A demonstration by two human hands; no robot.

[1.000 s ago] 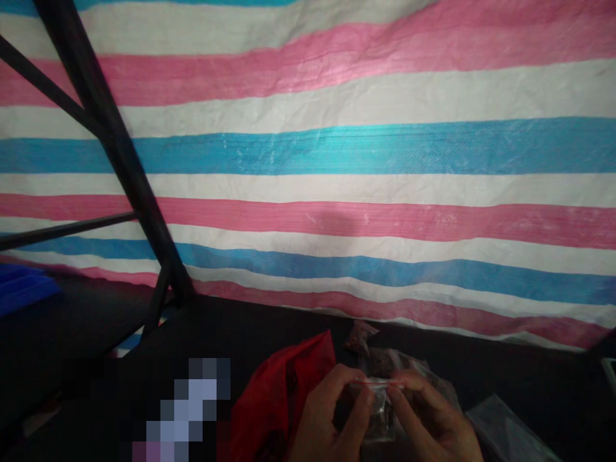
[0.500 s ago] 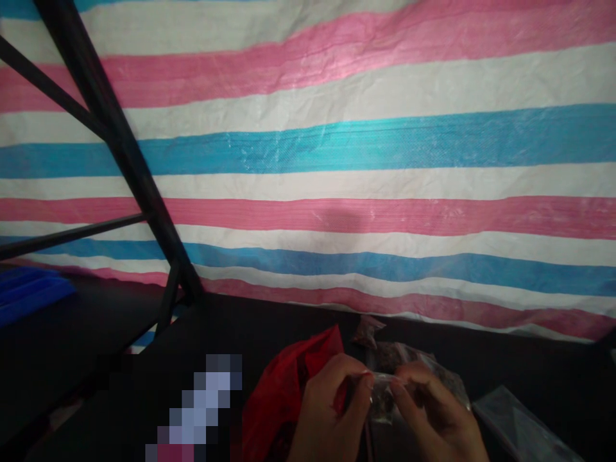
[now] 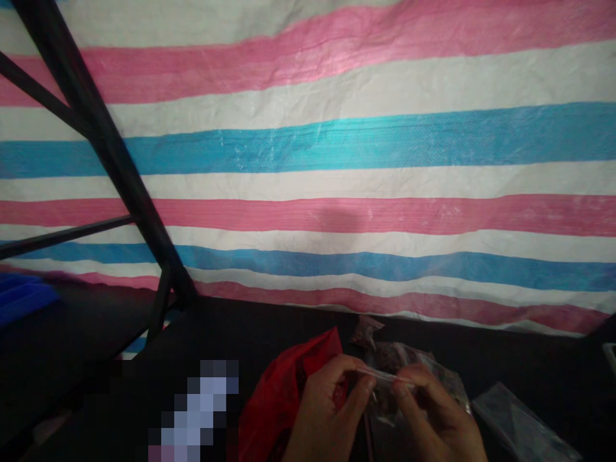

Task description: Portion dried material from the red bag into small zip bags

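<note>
A small clear zip bag [image 3: 384,405] with dark bits inside hangs between my two hands near the bottom of the view. My left hand [image 3: 330,407] pinches the left end of its top edge with thumb and forefinger. At the other end, the fingertips of my right hand [image 3: 440,410] grip the same edge. Behind my left hand lies a crumpled red plastic bag [image 3: 272,388]. Just beyond my hands are a larger clear bag [image 3: 436,364] with dark contents, partly hidden by my right hand, and a small filled packet [image 3: 366,332].
A flat clear plastic bag [image 3: 522,420] lies to the right on the black tabletop [image 3: 235,327]. Black metal bars [image 3: 120,173] slant down on the left, near a blue tray-like object [image 3: 26,298]. A striped sheet [image 3: 337,212] hangs behind. A pixelated patch covers something lower left.
The bag's top edge now shows as a longer strip between my fingertips. My left thumb sits a little lower from the forefinger. The view has shifted slightly to the right.
</note>
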